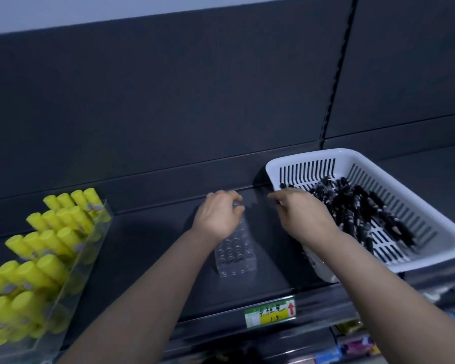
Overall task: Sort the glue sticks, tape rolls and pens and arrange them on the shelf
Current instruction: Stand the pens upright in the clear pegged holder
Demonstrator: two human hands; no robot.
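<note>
A clear plastic pen holder (234,256) with rows of round holes stands on the dark shelf (147,248) at the middle. My left hand (217,215) grips its far top end. My right hand (302,214) is at the near left corner of a white slotted basket (431,219) and pinches a black pen (283,185) by its end. Several black pens (357,208) lie heaped in the basket. On the left, yellow glue sticks (50,240) stand in rows in a clear stepped display box (74,279).
A green and yellow price tag (269,311) with a red arrow sits on the shelf's front edge. Coloured packets (352,345) show on a lower shelf at the bottom right. The dark back panel (168,101) rises behind the shelf.
</note>
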